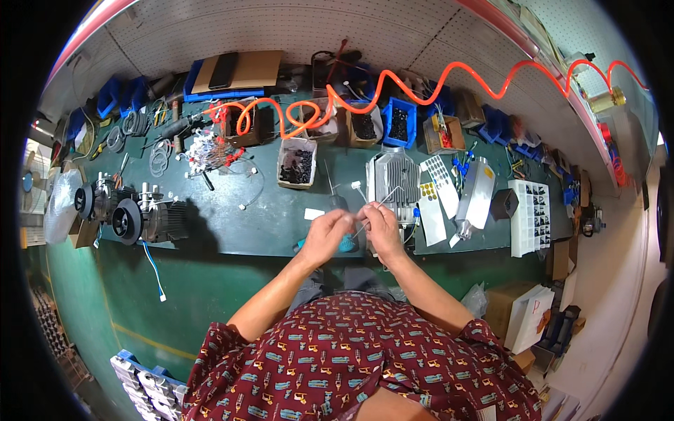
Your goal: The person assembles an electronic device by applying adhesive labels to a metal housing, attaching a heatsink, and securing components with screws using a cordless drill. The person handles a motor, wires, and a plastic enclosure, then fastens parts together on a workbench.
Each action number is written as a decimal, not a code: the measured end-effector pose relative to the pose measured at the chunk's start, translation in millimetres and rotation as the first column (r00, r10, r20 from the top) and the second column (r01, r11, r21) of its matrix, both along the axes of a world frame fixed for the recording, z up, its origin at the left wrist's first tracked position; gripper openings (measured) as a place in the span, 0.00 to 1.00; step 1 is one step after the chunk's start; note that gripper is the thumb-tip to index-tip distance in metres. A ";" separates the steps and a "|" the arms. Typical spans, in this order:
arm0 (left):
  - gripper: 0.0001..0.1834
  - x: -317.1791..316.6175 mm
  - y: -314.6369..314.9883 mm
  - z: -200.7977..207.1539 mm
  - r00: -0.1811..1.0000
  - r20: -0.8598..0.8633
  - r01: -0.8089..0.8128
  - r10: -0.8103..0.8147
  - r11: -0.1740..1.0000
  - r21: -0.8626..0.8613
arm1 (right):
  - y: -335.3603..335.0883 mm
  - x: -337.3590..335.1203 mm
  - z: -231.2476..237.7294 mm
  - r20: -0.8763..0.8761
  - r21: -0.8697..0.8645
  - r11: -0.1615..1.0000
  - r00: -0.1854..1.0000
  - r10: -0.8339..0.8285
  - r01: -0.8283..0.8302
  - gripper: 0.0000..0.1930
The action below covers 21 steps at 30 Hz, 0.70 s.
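My right hand (381, 228) is closed in a pinch on a thin wire lead, whose white plug (356, 185) sticks up above the fingers. Close beside it, my left hand (327, 236) has its fingertips pressed together. They are slightly smeared, and what they pinch is hidden. Just beyond the right hand lies a grey finned metal housing (394, 175) on the bench. A thin pale wire crosses in front of its fins. Partly covered by my hands, a teal tool handle (347, 243) rests at the bench's near edge. A screwdriver (338, 201) lies behind the left hand.
Two motors with black fan wheels (128, 221) stand at the left. Bundled wires (210, 151) lie behind them. Parts bins, including a blue bin (399, 125), line the back beneath an orange coiled hose (449, 68). At right are a silver housing (477, 195) and a white parts tray (529, 217).
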<state>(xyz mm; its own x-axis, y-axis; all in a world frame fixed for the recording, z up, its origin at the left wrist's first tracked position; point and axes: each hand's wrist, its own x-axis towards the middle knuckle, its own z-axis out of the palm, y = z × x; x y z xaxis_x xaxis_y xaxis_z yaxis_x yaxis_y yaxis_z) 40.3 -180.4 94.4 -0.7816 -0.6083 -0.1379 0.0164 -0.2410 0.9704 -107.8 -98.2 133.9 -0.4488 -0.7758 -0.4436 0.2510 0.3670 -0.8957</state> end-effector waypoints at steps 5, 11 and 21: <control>0.14 -54.2 17.9 8.5 0.980 0.012 -0.192 0.201 0.920 0.343 | 26.8 -16.8 -18.6 -0.306 -0.033 0.992 0.946 0.107 -0.123 0.17; 0.10 -86.3 32.2 20.1 0.896 0.027 -0.440 0.442 0.896 -0.067 | 54.8 -47.4 2.4 -0.088 -0.177 0.983 0.995 0.039 -0.054 0.16; 0.10 -142.2 51.3 113.0 0.853 0.091 -0.439 0.513 0.802 -0.405 | 67.1 -225.3 37.1 0.358 -0.238 0.970 0.933 0.040 0.049 0.13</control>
